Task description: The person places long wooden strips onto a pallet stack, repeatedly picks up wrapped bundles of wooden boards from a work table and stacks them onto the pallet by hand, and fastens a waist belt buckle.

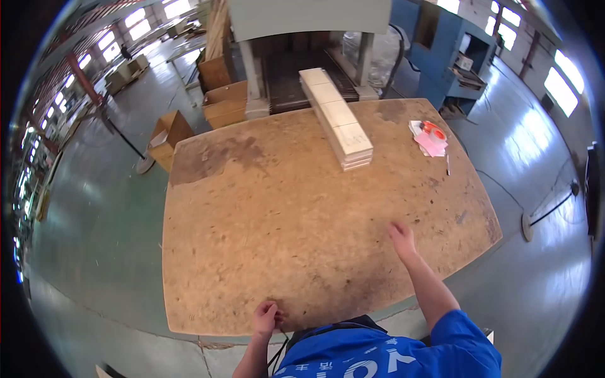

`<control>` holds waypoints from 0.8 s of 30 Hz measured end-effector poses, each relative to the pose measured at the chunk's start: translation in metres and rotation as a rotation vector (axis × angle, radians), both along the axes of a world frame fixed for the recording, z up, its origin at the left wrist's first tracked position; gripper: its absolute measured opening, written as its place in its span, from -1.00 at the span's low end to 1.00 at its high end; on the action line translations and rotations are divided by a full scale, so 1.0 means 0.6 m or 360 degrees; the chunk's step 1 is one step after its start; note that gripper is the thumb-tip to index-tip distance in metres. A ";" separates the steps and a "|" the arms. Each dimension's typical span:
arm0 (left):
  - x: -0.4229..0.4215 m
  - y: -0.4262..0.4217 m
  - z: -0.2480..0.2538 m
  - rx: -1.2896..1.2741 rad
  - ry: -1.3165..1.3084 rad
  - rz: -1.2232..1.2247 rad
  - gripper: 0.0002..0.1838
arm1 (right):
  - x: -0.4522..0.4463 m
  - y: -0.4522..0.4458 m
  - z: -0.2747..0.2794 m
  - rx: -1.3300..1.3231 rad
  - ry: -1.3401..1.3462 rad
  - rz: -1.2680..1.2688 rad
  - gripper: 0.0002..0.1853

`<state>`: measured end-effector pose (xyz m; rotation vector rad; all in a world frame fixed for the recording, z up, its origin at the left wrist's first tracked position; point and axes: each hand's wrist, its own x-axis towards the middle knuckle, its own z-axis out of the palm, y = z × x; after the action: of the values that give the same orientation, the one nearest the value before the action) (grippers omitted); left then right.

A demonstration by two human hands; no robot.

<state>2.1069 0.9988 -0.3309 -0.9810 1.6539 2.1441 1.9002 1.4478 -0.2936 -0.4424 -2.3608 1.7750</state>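
Note:
A long stack of pale, flat boards (337, 116) lies across the far edge of the worn wooden tabletop (271, 214), reaching back to the dark machine bed. Faint writing marks its near top end. Both of my hands are apart from it. My left hand (266, 317) is at the table's front edge with its fingers curled in; what they hold, if anything, is hidden. Over the right part of the tabletop, my right hand (401, 239) reaches forward, fingers loosely extended and nothing visible in them.
An orange-red tape roll (435, 131), pink paper (432, 145) and a pen (448, 165) lie at the table's far right. Behind stands a machine (309, 16). Cardboard boxes (169, 135) are at left, a blue cabinet (441, 57) at right. Stands with round bases (145, 165) flank the table.

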 end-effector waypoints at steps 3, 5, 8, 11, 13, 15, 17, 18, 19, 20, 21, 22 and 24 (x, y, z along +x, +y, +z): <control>-0.008 -0.002 -0.008 -0.0088 -0.0105 0.0008 -0.86 | -0.147 0.030 0.026 -0.0066 0.0144 -0.0072 -0.57; -0.015 0.007 0.000 -0.0153 -0.0145 0.0064 -0.87 | -0.247 0.054 0.014 0.0059 0.0179 -0.0109 -0.54; -0.020 0.012 0.007 -0.0213 -0.0166 0.0106 -0.87 | -0.356 0.059 0.048 0.0221 0.0029 0.0018 -0.48; -0.024 0.014 0.006 -0.0242 -0.0202 0.0151 -0.87 | -0.431 0.057 0.042 0.0307 0.0044 0.0071 -0.44; -0.027 0.017 0.006 -0.0243 -0.0221 0.0186 -0.87 | -0.460 0.050 0.026 0.0269 0.0066 0.0094 -0.44; -0.025 0.014 0.005 -0.0246 -0.0219 0.0213 -0.87 | -0.472 0.040 0.015 0.0151 0.0013 0.0147 -0.47; -0.022 0.011 -0.001 -0.0237 -0.0190 0.0224 -0.87 | -0.452 0.019 0.004 0.0112 0.0150 0.0045 -0.53; -0.023 0.010 -0.002 -0.0235 -0.0199 0.0189 -0.88 | -0.437 0.011 0.003 0.0102 0.0223 -0.0008 -0.56; -0.023 0.007 -0.003 -0.0230 -0.0209 0.0157 -0.88 | -0.425 0.006 0.006 0.0099 0.0181 0.0003 -0.58; -0.021 0.005 -0.002 -0.0225 -0.0218 0.0120 -0.88 | -0.411 0.001 0.011 0.0096 0.0138 0.0010 -0.60; -0.018 0.003 -0.003 -0.0228 -0.0212 0.0106 -0.88 | -0.389 -0.004 0.019 0.0093 0.0094 0.0009 -0.62; -0.018 0.002 -0.006 -0.0229 -0.0201 0.0090 -0.88 | -0.361 -0.016 0.024 0.0131 0.0060 -0.0009 -0.63; -0.017 0.005 0.000 -0.0221 -0.0189 0.0050 -0.87 | -0.284 -0.053 0.036 0.0212 -0.0012 -0.0059 -0.64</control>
<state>2.0966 1.0015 -0.3309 -1.1571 1.7597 1.9697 1.7296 1.4163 -0.2719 -0.4712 -2.4402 1.5914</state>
